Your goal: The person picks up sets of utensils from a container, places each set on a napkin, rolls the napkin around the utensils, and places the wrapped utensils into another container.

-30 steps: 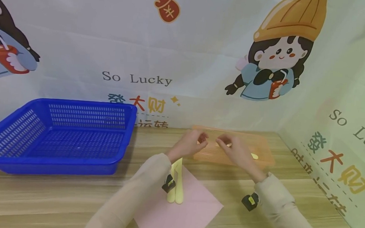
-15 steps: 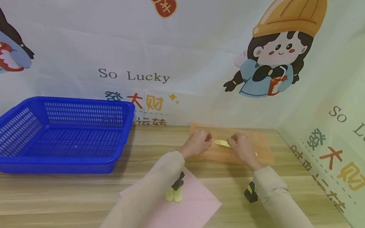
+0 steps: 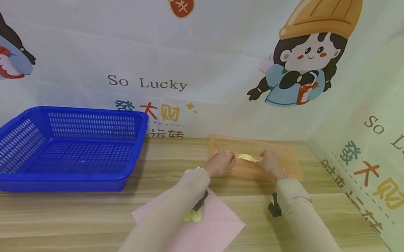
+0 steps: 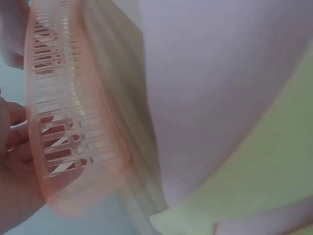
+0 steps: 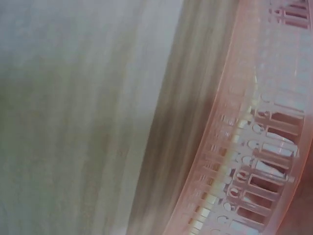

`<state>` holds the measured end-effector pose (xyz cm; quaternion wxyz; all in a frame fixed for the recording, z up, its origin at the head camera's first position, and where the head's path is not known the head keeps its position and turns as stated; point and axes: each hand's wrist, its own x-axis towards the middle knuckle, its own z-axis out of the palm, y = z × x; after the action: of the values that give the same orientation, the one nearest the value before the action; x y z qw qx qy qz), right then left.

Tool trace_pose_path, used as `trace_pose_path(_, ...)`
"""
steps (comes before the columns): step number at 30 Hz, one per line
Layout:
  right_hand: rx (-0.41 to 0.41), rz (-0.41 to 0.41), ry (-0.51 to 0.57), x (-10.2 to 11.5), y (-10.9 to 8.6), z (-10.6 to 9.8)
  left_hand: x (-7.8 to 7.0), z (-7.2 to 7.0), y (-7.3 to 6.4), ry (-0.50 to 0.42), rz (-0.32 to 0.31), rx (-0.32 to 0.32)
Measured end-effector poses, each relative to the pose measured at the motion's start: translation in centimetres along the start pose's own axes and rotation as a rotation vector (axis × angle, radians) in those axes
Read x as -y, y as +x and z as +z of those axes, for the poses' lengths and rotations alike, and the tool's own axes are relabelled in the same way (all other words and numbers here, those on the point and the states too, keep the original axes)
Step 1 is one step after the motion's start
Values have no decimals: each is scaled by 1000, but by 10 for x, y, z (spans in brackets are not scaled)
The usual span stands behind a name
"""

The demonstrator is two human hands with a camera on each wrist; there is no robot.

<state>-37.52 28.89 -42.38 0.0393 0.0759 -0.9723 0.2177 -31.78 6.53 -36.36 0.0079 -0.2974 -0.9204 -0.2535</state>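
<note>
A pale yellow fork [image 3: 246, 157] lies in the shallow orange slotted basket [image 3: 292, 159], its tines toward the left. My left hand [image 3: 221, 163] is bent over the basket's left part beside the tines. In the left wrist view, its loosely bent fingers [image 4: 17, 139] show at the basket wall, with nothing seen between them. My right hand [image 3: 270, 165] reaches over the fork's handle, its fingertips at the neck. Whether they pinch it is hidden. Through the slots in the right wrist view, a yellow strip [image 5: 215, 181] runs low in the basket.
On a pink square sheet [image 3: 212, 228], partly under my left forearm, lie two pale yellow flatware handles [image 3: 192, 216]. A large blue slotted basket [image 3: 124, 181] stands at the left. Behind the wooden table [image 3: 86, 219] hangs a printed cloth [image 3: 220, 65].
Both hands have come lower into the orange basket. The right hand has drawn a little to the right, and the fork's tines and neck, hidden a second ago, now show between the hands.
</note>
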Motion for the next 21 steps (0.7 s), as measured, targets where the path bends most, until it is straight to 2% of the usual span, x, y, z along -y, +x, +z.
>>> trace_pose_path(4,33,-44,-68,-74,56,46,1,4,1,79,-9,13)
trace_pose_path(7,108,-53,-100,-92,72,56,0,5,1,121,-19,32)
trace_pose_path(8,106,-71,-111,-96,75,58,0,5,1,136,-23,37)
trace_pose_path(12,140,-29,-123,-87,70,51,-3,4,1,114,-56,83)
trace_pose_path(14,109,-30,-128,-79,64,48,-4,3,0,94,-73,99)
trace_pose_path(15,117,-10,-126,-73,60,44,-5,2,0,78,-80,103)
trace_pose_path(18,120,-18,-112,-56,49,35,-5,0,0,25,-86,83)
trace_pose_path(19,147,-16,-112,-51,47,31,-5,0,0,12,-84,71)
trace_pose_path(21,173,-32,-108,-56,52,34,-5,-1,-1,-15,-84,60)
